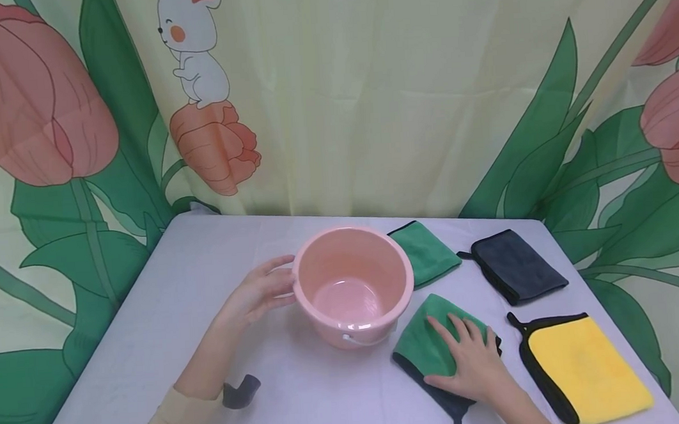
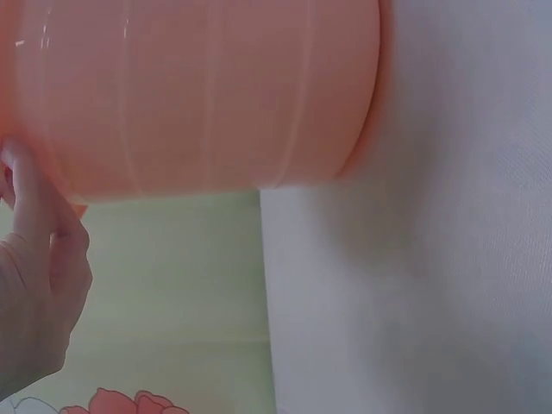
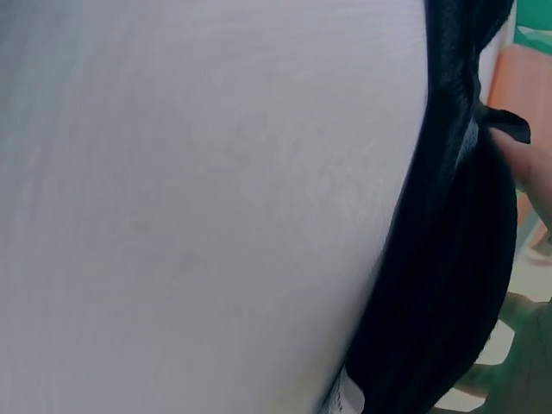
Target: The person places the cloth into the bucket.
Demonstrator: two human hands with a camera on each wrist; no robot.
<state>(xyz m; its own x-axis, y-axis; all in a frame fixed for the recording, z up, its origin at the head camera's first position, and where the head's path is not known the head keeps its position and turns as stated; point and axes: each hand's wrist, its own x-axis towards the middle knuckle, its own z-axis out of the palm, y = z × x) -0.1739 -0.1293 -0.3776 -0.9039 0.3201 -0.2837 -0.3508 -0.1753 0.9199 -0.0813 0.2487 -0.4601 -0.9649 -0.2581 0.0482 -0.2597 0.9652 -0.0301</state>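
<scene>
A pink bucket (image 1: 328, 331) stands upright in the middle of the table, its white handle (image 1: 369, 342) hanging at the front. My left hand (image 1: 260, 290) is at the bucket's left side, fingertips against the wall just below the rim. In the left wrist view, the bucket's ribbed wall (image 2: 207, 95) fills the top, with the hand (image 2: 43, 267) beside it. My right hand (image 1: 471, 362) rests with spread fingers on a green cloth (image 1: 423, 335) with dark edging, right of the bucket. The right wrist view shows the cloth's dark side (image 3: 440, 285) and the thumb (image 3: 526, 172) against it.
Behind the bucket's right side lies another green cloth (image 1: 428, 252). A dark grey folded cloth (image 1: 518, 266) and a yellow one with black edging (image 1: 590, 368) lie farther right. The white-covered table (image 1: 225, 237) ends at a printed curtain (image 1: 357, 108).
</scene>
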